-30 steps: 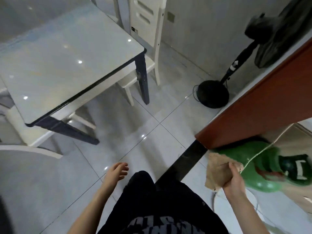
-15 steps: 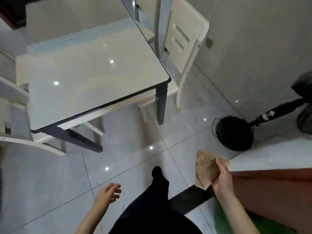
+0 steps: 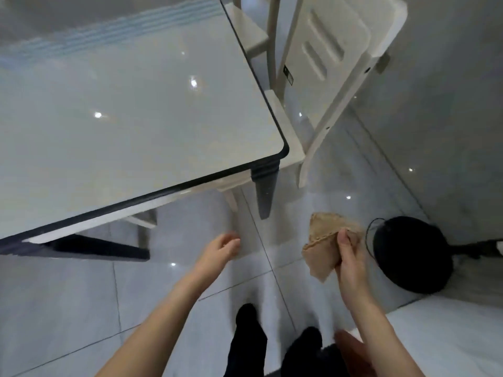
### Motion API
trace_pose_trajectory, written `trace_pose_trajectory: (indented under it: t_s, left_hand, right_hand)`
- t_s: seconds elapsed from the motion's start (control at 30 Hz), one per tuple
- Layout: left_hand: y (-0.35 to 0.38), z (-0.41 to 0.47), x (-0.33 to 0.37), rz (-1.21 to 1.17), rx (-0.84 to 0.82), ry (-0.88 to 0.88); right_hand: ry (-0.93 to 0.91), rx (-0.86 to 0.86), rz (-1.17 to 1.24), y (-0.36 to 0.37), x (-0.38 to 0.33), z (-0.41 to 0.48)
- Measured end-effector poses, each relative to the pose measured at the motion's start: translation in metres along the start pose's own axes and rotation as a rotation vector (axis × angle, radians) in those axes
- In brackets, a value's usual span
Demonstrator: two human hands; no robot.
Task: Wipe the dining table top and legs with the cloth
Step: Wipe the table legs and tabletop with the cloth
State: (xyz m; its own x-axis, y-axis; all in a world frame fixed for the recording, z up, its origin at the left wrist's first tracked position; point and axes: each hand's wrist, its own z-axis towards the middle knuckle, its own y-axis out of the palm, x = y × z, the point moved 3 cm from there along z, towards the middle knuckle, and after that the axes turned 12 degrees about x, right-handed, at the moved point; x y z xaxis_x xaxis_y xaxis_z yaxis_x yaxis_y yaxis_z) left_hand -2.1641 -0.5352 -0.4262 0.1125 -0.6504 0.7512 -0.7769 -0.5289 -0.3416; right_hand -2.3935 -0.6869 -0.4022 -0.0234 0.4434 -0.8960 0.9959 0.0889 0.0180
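A: Which colours does the table top [image 3: 122, 118] show?
B: Glossy pale grey-white, rimmed in black; the table leg [image 3: 265, 191] is dark slate blue.
A: And the cloth [image 3: 322, 240]?
B: Plain tan-brown. The chair [image 3: 332, 50] is cream, the floor [image 3: 81, 308] pale grey tile crossed by thin dark grout lines, the round base [image 3: 411, 254] black.

Open floor [image 3: 81, 308] lies before us, up to the table [image 3: 122, 118]. A chair [image 3: 326, 63] crowds its right side. A black fan base [image 3: 411, 254] blocks the right.
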Motion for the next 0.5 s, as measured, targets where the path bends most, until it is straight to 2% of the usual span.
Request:
trace_pose_trajectory:
  t_s: [0.23, 0.33, 0.43, 0.5]
  left_hand:
    - [0.073, 0.166, -0.035, -0.244, 0.114, 0.122]
    - [0.085, 0.218, -0.028, -0.329, 0.157, 0.292]
    - [0.095, 0.258, -0.017, -0.371, 0.127, 0.543]
    - [0.099, 0.278, -0.021, -0.389, 0.111, 0.673]
  right_hand:
    - [-0.177, -0.097, -0.061, 0.074, 0.100, 0.140]
    - [-0.321, -0.198, -0.064, 0.114, 0.122, 0.183]
    - [-0.535, -0.310, -0.038, 0.163, 0.136, 0.214]
    - [-0.631, -0.303, 0.044, 0.193, 0.149, 0.231]
